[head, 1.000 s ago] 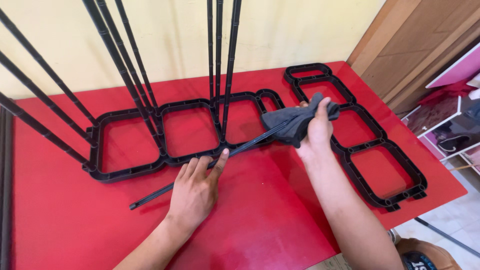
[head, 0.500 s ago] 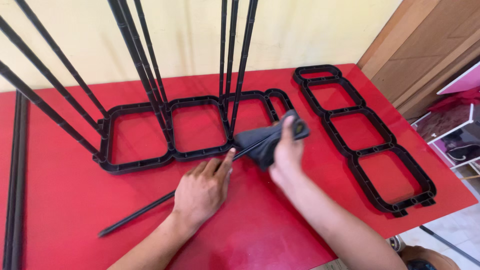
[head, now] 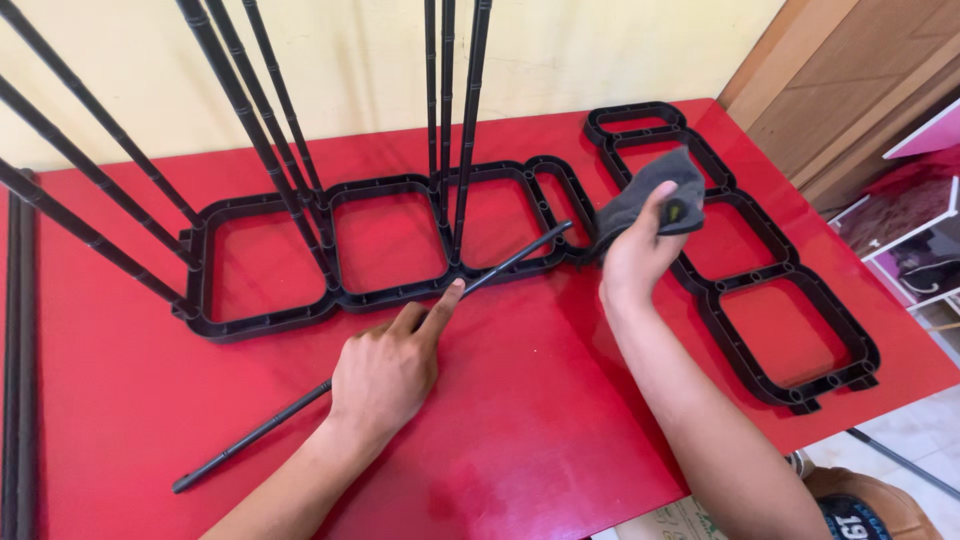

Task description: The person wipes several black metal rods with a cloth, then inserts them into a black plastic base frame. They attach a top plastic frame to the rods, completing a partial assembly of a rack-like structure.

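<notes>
1. Looks like a home room, not a shop or lab: plain cream-yellow painted wall (head: 600, 50) right behind the work surface, no signage, no shelving w/ stock.
2. Glossy red tabletop (head: 520, 430) pushed up against that wall; domestic-type furniture, no vice, no fixed tools.
3. Brown wooden panelled door (head: 860, 90) at the right edge, house-style w/ moulded panels.
4. White open-shelf rack w/ pink trim (head: 925, 215) beside the door, dark items stored inside, too small to tell what they are.
5. Pale tiled floor (head: 900, 440) below the table's right side.
6. Flat-pack black plastic grid frames w/ upright black rods (head: 440, 150) spread on the table, i.e. household self-assembly stuff.
</notes>
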